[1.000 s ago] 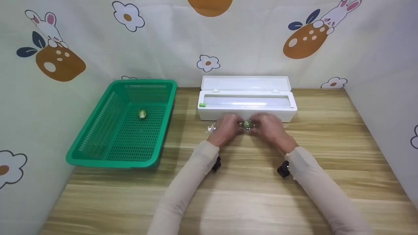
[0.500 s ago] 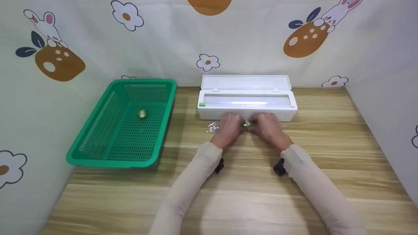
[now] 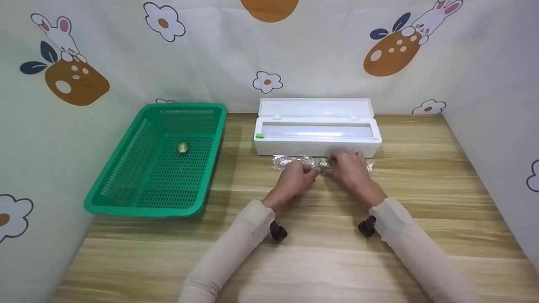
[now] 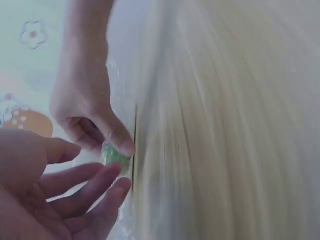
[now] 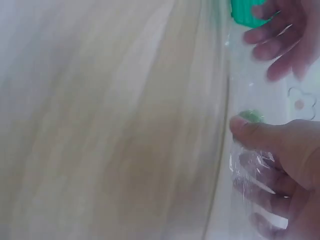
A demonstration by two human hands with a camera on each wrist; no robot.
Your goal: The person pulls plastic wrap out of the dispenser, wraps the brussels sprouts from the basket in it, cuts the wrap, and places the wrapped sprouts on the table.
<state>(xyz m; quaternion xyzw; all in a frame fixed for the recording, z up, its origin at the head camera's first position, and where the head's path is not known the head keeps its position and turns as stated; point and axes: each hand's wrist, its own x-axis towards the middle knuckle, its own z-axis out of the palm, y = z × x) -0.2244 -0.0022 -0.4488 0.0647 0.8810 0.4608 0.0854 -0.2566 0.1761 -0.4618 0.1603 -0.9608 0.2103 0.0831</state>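
Observation:
A small green broccoli floret (image 3: 323, 164) in clear cling film lies in front of the white box. My right hand (image 3: 349, 170) pinches it between thumb and fingers. Crinkled film (image 3: 290, 160) stretches to the left of it and shows again past the right hand. In the left wrist view the green floret (image 4: 116, 156) shows under the right thumb. My left hand (image 3: 294, 179) is just left of the floret, its fingers loosely spread and holding nothing. The right wrist view has the left hand (image 5: 285, 40) apart from the film, and film over the right fingers.
A white cling film dispenser (image 3: 318, 148) with its lid up and a green slider (image 3: 260, 136) stands behind the hands. On the left, a green basket (image 3: 147, 210) contains another floret (image 3: 182, 147). Patterned cloth (image 3: 320, 50) borders the wooden table (image 3: 311, 261).
My left hand has let go and drawn back toward the front left, uncovering the film strip. The right hand has shifted slightly right and nearer, still holding the floret.

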